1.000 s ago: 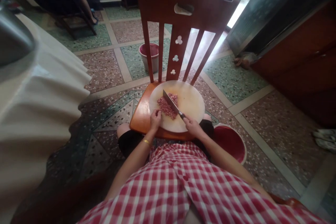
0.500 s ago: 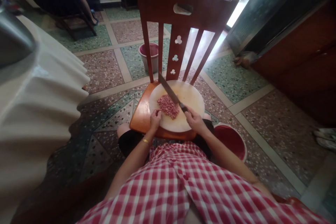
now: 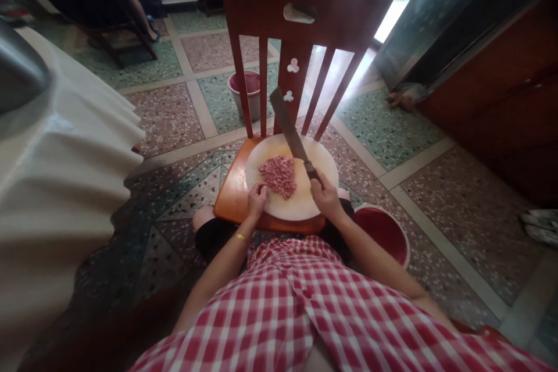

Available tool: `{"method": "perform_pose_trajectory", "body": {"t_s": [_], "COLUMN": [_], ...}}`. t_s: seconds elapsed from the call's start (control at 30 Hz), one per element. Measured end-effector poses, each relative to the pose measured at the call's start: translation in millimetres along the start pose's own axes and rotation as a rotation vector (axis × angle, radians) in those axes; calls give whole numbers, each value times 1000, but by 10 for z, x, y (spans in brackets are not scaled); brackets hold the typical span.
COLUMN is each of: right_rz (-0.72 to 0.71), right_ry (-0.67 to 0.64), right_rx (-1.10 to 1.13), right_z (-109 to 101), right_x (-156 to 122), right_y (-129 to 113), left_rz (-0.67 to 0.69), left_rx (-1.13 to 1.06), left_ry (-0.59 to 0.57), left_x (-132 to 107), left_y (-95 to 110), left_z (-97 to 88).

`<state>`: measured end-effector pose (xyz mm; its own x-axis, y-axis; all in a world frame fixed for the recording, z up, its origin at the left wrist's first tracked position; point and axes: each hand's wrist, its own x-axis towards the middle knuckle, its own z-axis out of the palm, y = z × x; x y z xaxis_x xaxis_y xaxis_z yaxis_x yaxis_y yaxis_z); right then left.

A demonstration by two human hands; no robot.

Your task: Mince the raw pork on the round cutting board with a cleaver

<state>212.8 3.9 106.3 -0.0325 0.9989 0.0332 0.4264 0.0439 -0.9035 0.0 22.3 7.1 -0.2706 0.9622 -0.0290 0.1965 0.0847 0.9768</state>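
My right hand (image 3: 326, 197) is clenched around the handle of the knife (image 3: 288, 125), and the blade is now up off the board. A second ago it lay flat across the minced meat (image 3: 279, 175). Half a second ago it had only just lifted clear. Now it slants up and away from me, its tip in front of the slats of the chair (image 3: 305, 6).

The meat sits in one pink heap on the left half of the round cutting board (image 3: 320, 157). The heap looks a little tighter than before, now that no blade is splitting it. The board rests on the chair seat, just in front of my knees.

My left hand (image 3: 257, 196) has hardly shifted. It is at the near left edge of the board, just beside the heap, fingers curled with the tips down on the board (whether they pinch the rim I cannot tell). The gold bangle (image 3: 240, 237) is on that wrist.

A red basin (image 3: 383, 235) stands on the floor by my right knee, and a pink bucket (image 3: 248, 90) stands beyond the chair, seen between its slats. Both are where they were.
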Motion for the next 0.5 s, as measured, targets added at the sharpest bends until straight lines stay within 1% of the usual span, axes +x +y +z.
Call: {"method": "perform_pose_trajectory", "body": {"t_s": [0.03, 0.07, 0.13, 0.23, 0.37, 0.43, 0.5], "right_rz": [14, 61, 168, 250, 355, 320, 212], "right_ry": [-2, -27, -113, -199, -296, -320, -311], "right_rx": [-81, -152, -252, -308, -350, -374, -428], "right_z": [32, 68, 127, 145, 107, 86, 42], "right_x": [26, 45, 67, 94, 199, 269, 325], "right_y": [35, 84, 201, 335, 372, 338, 254], "left_rz": [4, 9, 22, 39, 38, 41, 40], "left_rx": [4, 7, 18, 36, 50, 64, 71], "left_ry": [1, -1, -7, -22, -24, -21, -21], "left_x": [3, 7, 18, 27, 21, 21, 24], "left_y": [-12, -28, -63, -91, -85, -92, -110], "left_z": [1, 1, -1, -2, -2, -3, -4]}}
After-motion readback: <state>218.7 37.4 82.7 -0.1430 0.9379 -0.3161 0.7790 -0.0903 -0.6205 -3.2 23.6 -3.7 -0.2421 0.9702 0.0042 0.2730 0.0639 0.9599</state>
